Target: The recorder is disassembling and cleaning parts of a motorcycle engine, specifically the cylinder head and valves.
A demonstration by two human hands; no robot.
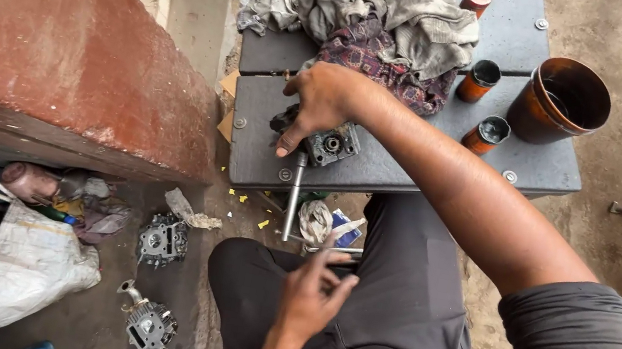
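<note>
My right hand (pixel 322 99) reaches across to a grey bench (pixel 379 169) and grips a small grey metal engine part (pixel 333 144) that lies on it. My left hand (pixel 312 293) hovers over my lap with the fingers loosely apart. Its index fingertip touches the crossbar of a metal T-handle wrench (pixel 294 197), which stands at the bench's front edge. I sit low, in dark grey trousers.
Crumpled rags (pixel 372 8) cover the back of the bench. A brown bucket (pixel 561 100) and three small orange cans (pixel 486 133) stand at its right. Two engine cylinder heads (pixel 163 241) lie on the ground at left, beside a white sack (pixel 17 268) and clutter under a red ledge (pixel 56 39).
</note>
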